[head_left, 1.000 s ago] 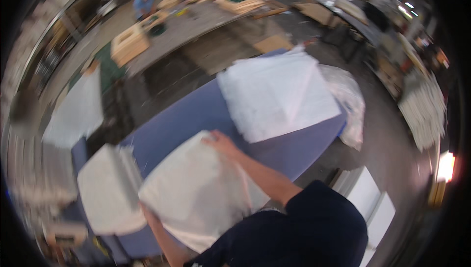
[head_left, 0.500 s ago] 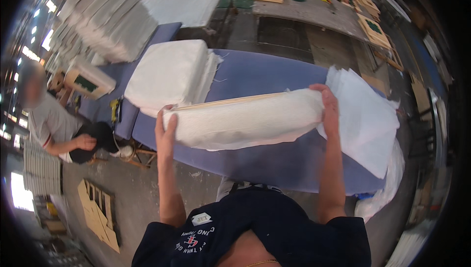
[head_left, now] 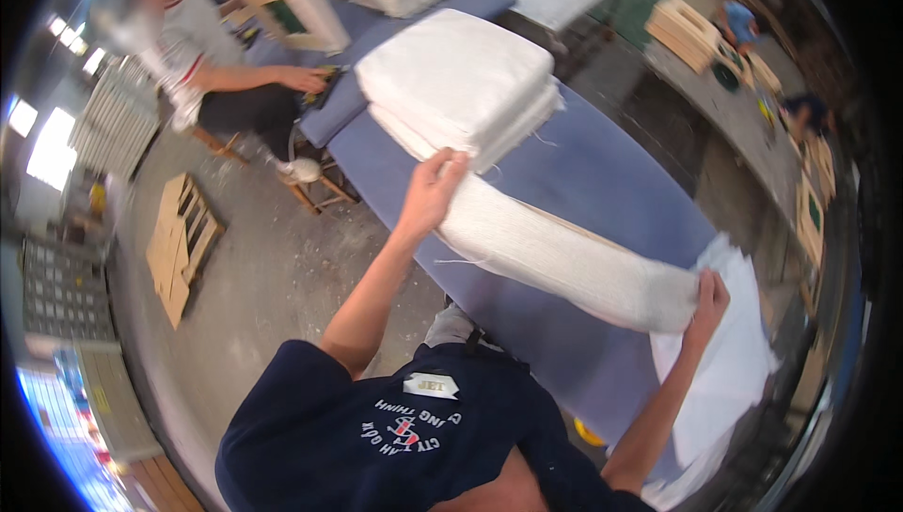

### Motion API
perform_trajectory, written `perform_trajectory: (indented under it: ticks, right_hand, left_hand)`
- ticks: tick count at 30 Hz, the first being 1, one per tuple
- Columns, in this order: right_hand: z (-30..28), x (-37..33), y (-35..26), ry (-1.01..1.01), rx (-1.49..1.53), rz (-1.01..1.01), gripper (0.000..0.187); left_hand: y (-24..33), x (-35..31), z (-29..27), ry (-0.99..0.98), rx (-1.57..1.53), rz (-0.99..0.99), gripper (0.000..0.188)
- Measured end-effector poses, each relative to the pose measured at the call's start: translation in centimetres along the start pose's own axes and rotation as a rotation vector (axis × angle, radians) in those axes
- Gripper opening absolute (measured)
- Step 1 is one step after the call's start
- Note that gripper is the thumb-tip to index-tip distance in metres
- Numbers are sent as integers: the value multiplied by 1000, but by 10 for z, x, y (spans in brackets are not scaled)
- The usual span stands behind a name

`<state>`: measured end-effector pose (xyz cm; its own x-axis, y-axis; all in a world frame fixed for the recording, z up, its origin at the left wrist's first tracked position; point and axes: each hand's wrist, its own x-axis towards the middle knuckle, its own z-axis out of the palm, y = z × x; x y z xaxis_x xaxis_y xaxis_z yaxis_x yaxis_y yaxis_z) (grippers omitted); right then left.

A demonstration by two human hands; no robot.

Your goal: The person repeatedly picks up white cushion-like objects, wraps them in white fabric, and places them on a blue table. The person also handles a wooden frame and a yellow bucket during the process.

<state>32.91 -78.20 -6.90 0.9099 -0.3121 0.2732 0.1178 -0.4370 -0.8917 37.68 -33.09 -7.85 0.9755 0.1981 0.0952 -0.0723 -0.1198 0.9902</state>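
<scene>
Between my two hands is a long panel covered in white fabric (head_left: 564, 253), tipped so its long side faces me. A thin strip of bare wood shows along its upper edge. My left hand (head_left: 435, 194) is closed on its left end, close to a stack of white fabric-covered panels (head_left: 456, 70). At the opposite end my right hand (head_left: 710, 307) grips the panel, above loose white fabric sheets (head_left: 720, 371). The panel is held over a blue-covered table (head_left: 602, 173).
At the left a seated person (head_left: 212, 51) has a hand on a tool at the table's edge. A wooden pallet (head_left: 183, 244) lies on the floor. Farther right, a long workbench (head_left: 729, 112) bears wooden frames (head_left: 682, 32), with other people behind it.
The view has swung left. The panel now slants down to the right, its left end near the stack. The seated person's hand has moved from the lap to the tool.
</scene>
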Motion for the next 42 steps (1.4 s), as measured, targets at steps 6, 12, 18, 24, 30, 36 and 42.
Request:
perform_trajectory:
  ticks: [6, 12, 18, 24, 30, 36, 42]
  right_hand:
    - [-8, 5, -28, -137, -208, -99, 21]
    - [32, -11, -111, -311, -518, -367, 40]
    - [43, 8, -135, -445, -679, -310, 44]
    - [39, 5, -135, -614, -610, -398, 39]
    - [52, -6, -157, -688, -523, -169, 36]
    - [42, -9, -149, -685, -476, -283, 31]
    - [48, 1, -143, -652, -513, -270, 26]
  left_hand:
    - [17, 14, -3, -97, 89, -57, 37]
    - [62, 6, 8, 90, 724, 737, 45]
    - [84, -13, 52, -394, 682, 783, 45]
    - [96, -14, 66, -561, 794, 684, 35]
    - [101, -22, 59, -659, 750, 626, 24]
    - [113, -32, 65, -729, 838, 660, 29]
    - [119, -8, 46, -694, 795, 518, 42]
